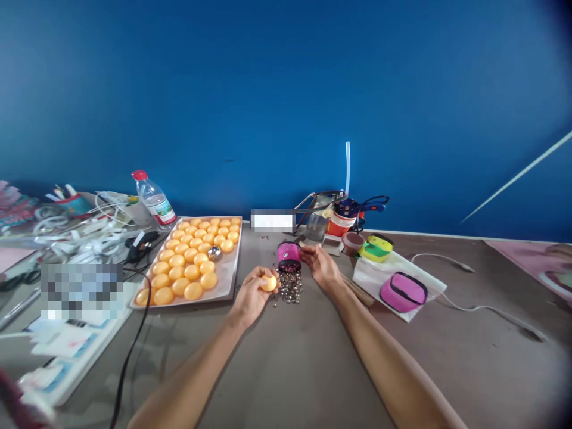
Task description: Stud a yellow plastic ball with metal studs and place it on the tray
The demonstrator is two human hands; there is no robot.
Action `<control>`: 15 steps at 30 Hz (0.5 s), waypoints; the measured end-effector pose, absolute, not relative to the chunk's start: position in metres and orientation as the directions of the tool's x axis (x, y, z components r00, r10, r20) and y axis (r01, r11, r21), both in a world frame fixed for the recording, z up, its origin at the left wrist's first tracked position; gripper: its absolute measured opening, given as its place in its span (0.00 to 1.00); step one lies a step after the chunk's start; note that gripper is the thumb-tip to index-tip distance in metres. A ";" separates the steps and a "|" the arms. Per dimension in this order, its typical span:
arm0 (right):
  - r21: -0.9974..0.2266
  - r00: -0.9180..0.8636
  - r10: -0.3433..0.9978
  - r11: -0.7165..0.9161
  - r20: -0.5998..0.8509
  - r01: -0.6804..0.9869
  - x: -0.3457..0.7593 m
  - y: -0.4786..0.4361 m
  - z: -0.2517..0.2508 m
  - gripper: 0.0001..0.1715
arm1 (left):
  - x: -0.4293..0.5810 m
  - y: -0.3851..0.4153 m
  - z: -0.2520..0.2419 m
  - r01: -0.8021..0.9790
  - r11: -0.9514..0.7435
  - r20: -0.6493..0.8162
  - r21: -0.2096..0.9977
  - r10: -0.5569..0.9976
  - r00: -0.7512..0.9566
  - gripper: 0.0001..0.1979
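The fingers of the left hand (pixel 248 298) are clamped on an orange ball (pixel 269 283), thumb pressed over its near side, just above the desk (pixel 304 369). The fingers of the right hand (pixel 325 268) are loosely bent at the right side of a pink-and-black pouch (pixel 288 255); whether they grip it or only lie beside it, I cannot tell.

From the near end of this pouch a heap of small shiny beads (pixel 291 288) spreads over the desk, between the two hands, with a few strays near the left one.

Left of the hands is a white tray (pixel 229 275) carrying many orange balls in close rows; one silvery ball (pixel 214 253) sits among them, toward the tray's right side. Behind the tray's far left corner stands a red-capped bottle (pixel 157 202), and a black cable (pixel 129 351) runs down in front of the tray's left end.

Beyond the right hand are a clear jar (pixel 316 227), an orange-red cup (pixel 340 225) and a small brownish tub (pixel 353 242). Farther right, a yellow-green pouch (pixel 378 247) and a second pink pouch (pixel 403 292) rest on a white sheet (pixel 370 273). A white cable (pixel 485 307) trails past it, and a blue wall (pixel 286 107) rises behind everything.
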State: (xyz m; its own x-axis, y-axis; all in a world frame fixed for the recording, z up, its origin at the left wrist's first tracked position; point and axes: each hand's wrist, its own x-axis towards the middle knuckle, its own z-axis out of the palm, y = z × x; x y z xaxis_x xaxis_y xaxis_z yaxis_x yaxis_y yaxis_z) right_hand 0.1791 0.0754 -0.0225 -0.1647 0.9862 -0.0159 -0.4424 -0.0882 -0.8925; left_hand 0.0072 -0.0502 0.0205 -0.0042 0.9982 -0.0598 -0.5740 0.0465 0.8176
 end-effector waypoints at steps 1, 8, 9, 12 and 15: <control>-0.901 -0.153 0.988 -0.075 -0.010 -0.426 0.178 0.075 -0.022 0.29 | 0.005 -0.049 0.019 -0.585 0.040 -0.056 0.810 0.998 -0.008 0.04; -0.949 0.040 0.994 0.111 0.104 -0.295 0.176 0.059 -0.013 0.22 | -0.007 -0.041 0.016 -0.630 0.040 -0.151 0.775 0.981 -0.123 0.05; -0.954 0.059 0.988 0.153 0.143 -0.257 0.177 0.056 -0.010 0.20 | -0.007 -0.040 0.016 -0.643 0.040 -0.166 0.765 0.977 -0.136 0.06; -0.941 0.060 0.943 0.331 0.327 -0.067 0.178 0.046 0.001 0.16 | -0.007 -0.037 0.015 -0.671 0.027 -0.167 0.741 0.975 -0.146 0.12; -0.907 -0.005 0.909 0.417 0.418 0.052 0.178 0.039 0.007 0.11 | -0.002 -0.036 0.013 -0.634 0.016 -0.154 0.774 0.974 -0.164 0.16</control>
State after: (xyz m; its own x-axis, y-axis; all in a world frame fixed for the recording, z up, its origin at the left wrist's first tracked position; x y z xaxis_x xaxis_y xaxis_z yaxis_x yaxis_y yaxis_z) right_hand 0.1780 0.0386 0.0072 -0.0054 0.9086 0.4175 0.0522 0.4172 -0.9073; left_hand -0.0022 -0.0358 0.0129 -0.1640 0.9743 -0.1542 -0.6336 0.0158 0.7735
